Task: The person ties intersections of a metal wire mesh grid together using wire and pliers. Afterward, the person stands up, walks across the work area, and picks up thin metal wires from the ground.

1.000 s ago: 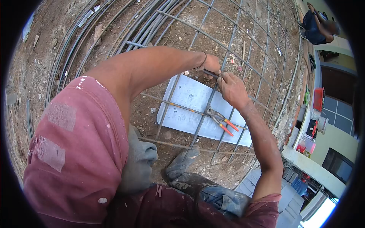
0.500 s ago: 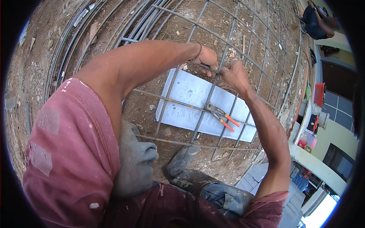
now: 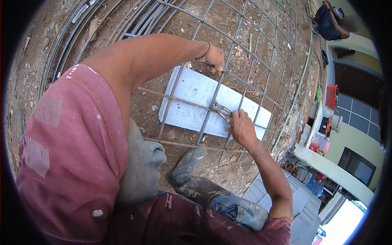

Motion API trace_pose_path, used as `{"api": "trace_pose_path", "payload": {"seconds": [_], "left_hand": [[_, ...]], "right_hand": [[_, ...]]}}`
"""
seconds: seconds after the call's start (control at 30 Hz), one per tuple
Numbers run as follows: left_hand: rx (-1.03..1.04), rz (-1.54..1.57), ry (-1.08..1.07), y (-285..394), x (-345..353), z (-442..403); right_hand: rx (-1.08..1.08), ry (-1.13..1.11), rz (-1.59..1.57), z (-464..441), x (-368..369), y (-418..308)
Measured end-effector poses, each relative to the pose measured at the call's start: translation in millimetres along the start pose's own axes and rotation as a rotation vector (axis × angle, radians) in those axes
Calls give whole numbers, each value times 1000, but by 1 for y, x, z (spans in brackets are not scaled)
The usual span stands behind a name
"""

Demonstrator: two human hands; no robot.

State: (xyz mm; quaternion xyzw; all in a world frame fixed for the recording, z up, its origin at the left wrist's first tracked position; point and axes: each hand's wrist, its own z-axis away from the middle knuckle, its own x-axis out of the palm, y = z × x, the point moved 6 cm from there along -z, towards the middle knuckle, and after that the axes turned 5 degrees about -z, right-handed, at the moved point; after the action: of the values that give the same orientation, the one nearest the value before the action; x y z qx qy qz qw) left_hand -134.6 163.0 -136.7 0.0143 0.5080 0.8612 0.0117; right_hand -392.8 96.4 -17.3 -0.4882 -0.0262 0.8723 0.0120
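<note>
My left hand is closed, its fingertips pinched at a crossing of the steel bar grid; what they hold is too small to make out. Lower right of it, my right hand is closed round the red-orange handles of the pliers. The pliers' metal jaws point up and left and lie by another bar crossing. Beneath the grid is a pale, flat board on the soil.
Long loose bars lie at the upper left. My bent leg is below the grid. At the upper right is another person. A red crate and grey blocks are at the right.
My right hand has left the upper crossing beside my left hand and moved down to take hold of the pliers' handles. My left hand stays by that crossing. The view has shifted slightly.
</note>
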Motion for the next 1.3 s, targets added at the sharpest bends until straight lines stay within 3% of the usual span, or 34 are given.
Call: {"api": "trace_pose_path", "payload": {"seconds": [0.17,0.23,0.27,0.37,0.4,0.5,0.7,0.8,1.03,1.23,1.3], "left_hand": [[-35,-228,64,18,5,15],[-123,-354,179,30,5,36],[-123,-444,191,29,3,32],[-116,-529,210,18,-1,22],[-19,-631,185,16,2,22],[101,-446,266,11,0,34],[44,-600,232,21,3,50],[43,-606,220,20,6,50],[228,-497,210,26,12,39],[181,-436,177,28,11,35],[178,-405,169,25,12,31]], "right_hand": [[-75,119,40,0,-13,3],[47,28,-33,1,-25,9],[-14,26,-79,0,-36,9],[79,-142,-20,-1,-75,2],[77,-124,22,-2,-88,6],[66,-21,238,-13,-137,8],[72,-285,573,-65,-168,27],[-56,-168,555,-74,-162,31],[37,-281,353,-84,-135,59],[94,-358,302,-73,-135,48],[21,-334,278,-71,-137,48]]}}
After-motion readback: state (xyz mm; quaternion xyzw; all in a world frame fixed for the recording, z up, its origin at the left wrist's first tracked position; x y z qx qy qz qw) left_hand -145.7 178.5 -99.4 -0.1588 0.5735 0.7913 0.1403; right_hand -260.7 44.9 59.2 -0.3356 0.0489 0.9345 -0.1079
